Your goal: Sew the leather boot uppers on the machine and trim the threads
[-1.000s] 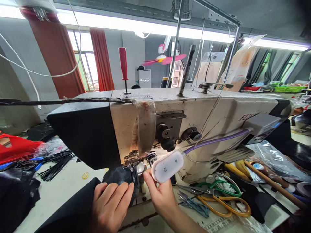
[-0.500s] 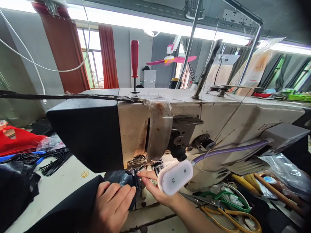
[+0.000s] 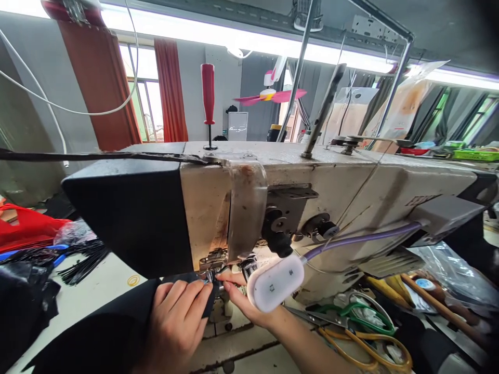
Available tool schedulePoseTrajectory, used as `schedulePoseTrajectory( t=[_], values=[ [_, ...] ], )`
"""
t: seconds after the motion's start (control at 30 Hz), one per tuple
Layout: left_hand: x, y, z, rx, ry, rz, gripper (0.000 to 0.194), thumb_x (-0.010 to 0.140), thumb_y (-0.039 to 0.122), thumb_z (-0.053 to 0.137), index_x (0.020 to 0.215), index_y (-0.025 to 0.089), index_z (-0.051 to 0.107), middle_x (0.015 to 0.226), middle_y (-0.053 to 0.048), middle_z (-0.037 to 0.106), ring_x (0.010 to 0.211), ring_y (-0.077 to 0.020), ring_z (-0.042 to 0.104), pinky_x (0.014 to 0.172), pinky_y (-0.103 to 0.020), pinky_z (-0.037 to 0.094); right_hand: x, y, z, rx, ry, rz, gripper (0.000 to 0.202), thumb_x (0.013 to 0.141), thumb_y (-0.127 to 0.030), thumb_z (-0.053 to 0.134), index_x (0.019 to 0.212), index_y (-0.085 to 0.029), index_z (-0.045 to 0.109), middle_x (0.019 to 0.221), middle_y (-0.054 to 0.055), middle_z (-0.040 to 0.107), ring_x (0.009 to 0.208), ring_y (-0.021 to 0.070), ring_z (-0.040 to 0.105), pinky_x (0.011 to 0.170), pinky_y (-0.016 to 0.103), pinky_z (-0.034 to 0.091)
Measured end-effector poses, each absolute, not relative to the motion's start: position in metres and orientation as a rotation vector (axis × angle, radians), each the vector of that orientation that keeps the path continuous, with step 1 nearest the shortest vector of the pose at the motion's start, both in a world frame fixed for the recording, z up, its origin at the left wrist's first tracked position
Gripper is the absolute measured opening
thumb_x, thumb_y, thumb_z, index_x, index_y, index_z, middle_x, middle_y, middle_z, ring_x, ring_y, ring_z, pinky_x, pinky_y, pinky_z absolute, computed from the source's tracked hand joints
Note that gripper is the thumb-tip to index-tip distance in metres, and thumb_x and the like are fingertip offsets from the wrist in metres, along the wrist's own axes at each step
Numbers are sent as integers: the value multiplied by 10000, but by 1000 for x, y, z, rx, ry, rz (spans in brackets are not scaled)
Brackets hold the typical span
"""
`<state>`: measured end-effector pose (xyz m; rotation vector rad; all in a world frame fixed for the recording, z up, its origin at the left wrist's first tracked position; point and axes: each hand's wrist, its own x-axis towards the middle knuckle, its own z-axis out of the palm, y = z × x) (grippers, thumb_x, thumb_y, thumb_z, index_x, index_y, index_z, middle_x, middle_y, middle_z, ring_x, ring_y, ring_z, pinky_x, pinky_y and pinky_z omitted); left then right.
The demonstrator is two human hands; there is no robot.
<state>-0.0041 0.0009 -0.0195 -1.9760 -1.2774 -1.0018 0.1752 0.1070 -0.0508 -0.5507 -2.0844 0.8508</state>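
A sewing machine (image 3: 212, 208) fills the middle of the view, its head end to the left. Black fabric (image 3: 105, 317) runs from the lower left to the needle area. My left hand (image 3: 179, 317) lies over this fabric with its fingers together, gripping it just left of the presser foot. From the other side, my right hand (image 3: 247, 304) pinches the fabric's edge between thumb and forefinger, close to the foot. A white lamp (image 3: 276, 283) hides part of my right hand. The needle itself cannot be made out.
Scissors with green handles (image 3: 370, 317) and scissors with yellow handles (image 3: 382, 348) lie to the right of my right forearm. A red screwdriver (image 3: 208, 93) stands upright on the machine. A bundle of black strips (image 3: 86, 262) and a red bag (image 3: 27, 228) are at left.
My left hand has moved up and closer to the presser foot with the black fabric, whose shiny part is now covered. My right hand keeps its pinch. The view has shifted slightly.
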Motion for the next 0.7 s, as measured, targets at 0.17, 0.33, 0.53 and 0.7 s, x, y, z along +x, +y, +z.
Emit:
schedulePoseTrajectory(
  t=[0.17, 0.33, 0.53, 0.7],
  values=[
    [2, -2, -19, -1930, -1343, -943, 279, 800, 28, 546, 1045, 67, 673, 945, -109, 707, 830, -230, 562, 714, -383, 376, 175, 112, -60, -592, -2095, 850, 294, 924, -317, 571, 1150, -223, 734, 1125, 86, 742, 1053, 261, 683, 1034, 399, 473],
    [8, -3, -25, -1878, -1413, -847, 263, 823, 63, 568, 1066, 67, 667, 991, -120, 698, 859, -248, 567, 732, -395, 397, 171, 113, -61, -601, -2103, 816, 305, 933, -317, 517, 1117, -222, 742, 1070, 67, 755, 996, 244, 689, 992, 366, 496],
    [17, -6, -28, -1830, -1455, -796, 255, 856, 110, 565, 1085, 56, 661, 998, -135, 684, 861, -264, 554, 715, -405, 394, 169, 106, -55, -519, -2129, 702, 291, 886, -296, 518, 1000, -220, 775, 1018, 78, 762, 970, 256, 690, 978, 363, 498],
    [17, 0, -28, -1804, -1464, -771, 238, 851, 102, 572, 1064, 52, 666, 978, -135, 689, 849, -265, 554, 705, -405, 396, 171, 102, -48, -537, -2139, 638, 291, 896, -227, 530, 1073, -220, 761, 1057, 81, 758, 967, 258, 703, 967, 371, 512]
  ],
)
